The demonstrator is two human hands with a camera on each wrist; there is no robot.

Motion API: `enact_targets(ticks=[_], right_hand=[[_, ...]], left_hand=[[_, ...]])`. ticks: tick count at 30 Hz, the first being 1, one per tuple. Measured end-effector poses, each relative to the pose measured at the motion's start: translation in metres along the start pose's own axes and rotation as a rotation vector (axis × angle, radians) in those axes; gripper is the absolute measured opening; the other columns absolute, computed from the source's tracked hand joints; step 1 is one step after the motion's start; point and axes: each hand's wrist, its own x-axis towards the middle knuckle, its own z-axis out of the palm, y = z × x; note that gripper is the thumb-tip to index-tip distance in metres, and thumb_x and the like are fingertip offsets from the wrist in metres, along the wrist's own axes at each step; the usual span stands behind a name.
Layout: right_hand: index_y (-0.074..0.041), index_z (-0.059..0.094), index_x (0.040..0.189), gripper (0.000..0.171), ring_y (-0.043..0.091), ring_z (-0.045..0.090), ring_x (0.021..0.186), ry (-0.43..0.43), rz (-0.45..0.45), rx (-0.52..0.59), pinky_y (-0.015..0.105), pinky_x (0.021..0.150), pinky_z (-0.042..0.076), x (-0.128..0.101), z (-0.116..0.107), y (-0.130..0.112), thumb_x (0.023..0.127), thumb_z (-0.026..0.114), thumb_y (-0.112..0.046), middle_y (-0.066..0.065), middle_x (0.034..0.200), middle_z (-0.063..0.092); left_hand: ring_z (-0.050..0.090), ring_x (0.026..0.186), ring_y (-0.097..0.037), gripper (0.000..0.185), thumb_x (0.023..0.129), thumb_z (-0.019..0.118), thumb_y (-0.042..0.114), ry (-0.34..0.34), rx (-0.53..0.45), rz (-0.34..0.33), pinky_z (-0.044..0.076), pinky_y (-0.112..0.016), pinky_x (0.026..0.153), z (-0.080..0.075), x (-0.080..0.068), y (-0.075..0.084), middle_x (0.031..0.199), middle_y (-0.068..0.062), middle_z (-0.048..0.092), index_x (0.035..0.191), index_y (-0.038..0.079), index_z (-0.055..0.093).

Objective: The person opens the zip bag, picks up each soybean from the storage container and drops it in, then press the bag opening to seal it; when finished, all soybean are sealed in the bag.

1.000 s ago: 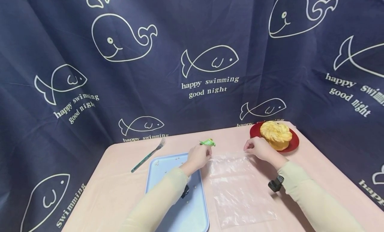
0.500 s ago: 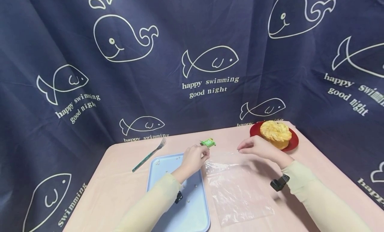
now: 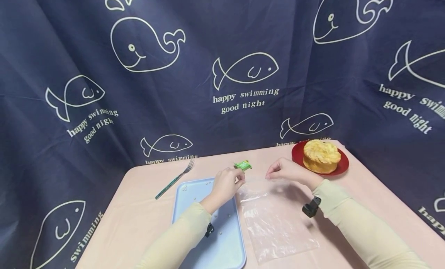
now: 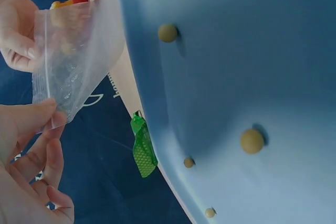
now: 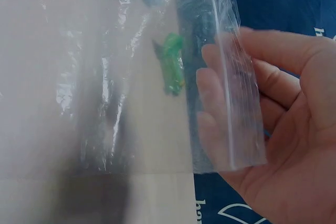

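Note:
A clear zip-lock bag (image 3: 278, 226) lies stretched towards me over the table, its zip edge lifted at the far end. My left hand (image 3: 225, 184) pinches one corner of that edge between thumb and forefinger, as the left wrist view shows. Further along the same edge, my right hand (image 3: 292, 171) pinches the bag, with several fingers behind the film in the right wrist view. Just beyond the left hand lies a small green wrapped packet (image 3: 243, 165). The left forearm crosses a blue tray (image 3: 222, 246), on which several small tan balls (image 4: 252, 141) are scattered.
To the left of the tray lies a fork (image 3: 175, 179) with a dark green handle. A red plate (image 3: 344, 164) at the back right holds a round golden bread (image 3: 321, 157). A dark blue curtain (image 3: 243, 126) stands behind the pink-covered table (image 3: 132, 207).
My right hand has moved left along the bag's edge, closer to my left hand. The left hand stays near the same place, still pinching the corner.

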Motion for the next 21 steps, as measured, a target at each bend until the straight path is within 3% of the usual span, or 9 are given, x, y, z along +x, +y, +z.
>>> enact_targets(ticks=[5, 10, 16, 21], right_hand=[[0.005, 0.077, 0.092, 0.01, 0.014, 0.061, 0.075, 0.031, 0.011, -0.015, 0.023, 0.071, 0.052, -0.001, -0.001, 0.0, 0.09, 0.073, -0.003, 0.014, 0.085, 0.074], [0.004, 0.077, 0.09, 0.01, 0.014, 0.062, 0.073, 0.04, 0.005, -0.036, 0.023, 0.069, 0.051, 0.003, -0.001, 0.001, 0.091, 0.073, -0.005, 0.008, 0.08, 0.074], [0.003, 0.078, 0.089, 0.01, 0.026, 0.066, 0.077, 0.046, -0.011, -0.024, 0.025, 0.069, 0.052, 0.005, -0.001, 0.001, 0.09, 0.074, -0.006, 0.015, 0.082, 0.074], [0.004, 0.078, 0.089, 0.009, 0.027, 0.067, 0.079, 0.058, -0.006, -0.022, 0.026, 0.071, 0.054, 0.003, 0.0, 0.0, 0.09, 0.074, -0.004, 0.018, 0.084, 0.074]], left_hand=[[0.066, 0.089, -0.01, 0.017, 0.086, 0.084, 0.023, 0.036, -0.076, 0.055, 0.051, -0.032, 0.083, 0.007, 0.01, 0.01, 0.097, 0.009, 0.074, 0.1, 0.021, 0.074], [0.066, 0.091, -0.007, 0.017, 0.085, 0.084, 0.025, 0.062, -0.067, 0.133, 0.049, -0.027, 0.081, 0.013, 0.019, 0.022, 0.099, 0.012, 0.073, 0.1, 0.024, 0.076], [0.066, 0.089, -0.007, 0.009, 0.084, 0.085, 0.025, 0.058, -0.044, 0.119, 0.05, -0.025, 0.079, 0.021, 0.023, 0.027, 0.097, 0.011, 0.073, 0.089, 0.025, 0.077], [0.066, 0.085, -0.007, 0.008, 0.083, 0.086, 0.023, 0.058, -0.063, 0.106, 0.05, -0.023, 0.076, 0.026, 0.023, 0.026, 0.096, 0.011, 0.074, 0.085, 0.024, 0.078]])
